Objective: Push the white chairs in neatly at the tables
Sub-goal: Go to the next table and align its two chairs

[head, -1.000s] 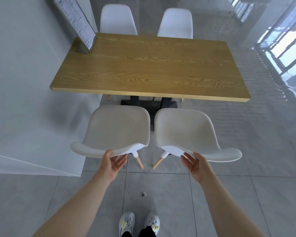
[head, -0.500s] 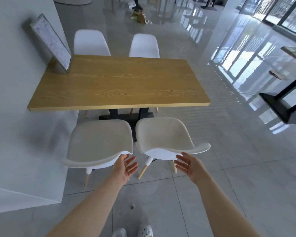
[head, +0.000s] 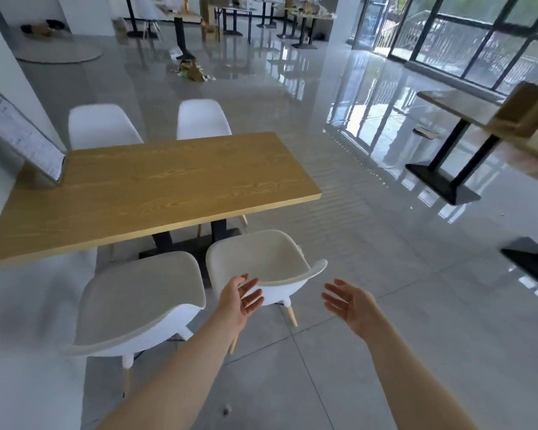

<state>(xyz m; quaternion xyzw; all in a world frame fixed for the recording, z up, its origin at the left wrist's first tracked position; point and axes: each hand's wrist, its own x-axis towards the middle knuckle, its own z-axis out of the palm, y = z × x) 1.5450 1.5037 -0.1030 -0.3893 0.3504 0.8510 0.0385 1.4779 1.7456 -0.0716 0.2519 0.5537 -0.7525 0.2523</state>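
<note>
Table (head: 156, 193) stands against the wall at left, with a framed board (head: 22, 138) propped on its far-left corner. Two chairs sit on the far side: far-left chair (head: 101, 125) and far-right chair (head: 203, 117), side by side. Two more sit on the near side: near-left chair (head: 137, 302) and near-right chair (head: 261, 265), close together, seats partly under the edge. Left hand (head: 238, 301) hovers before the near-right chair; right hand (head: 351, 304) lies to its right, apart. A second table (head: 460, 103) stands far right.
</note>
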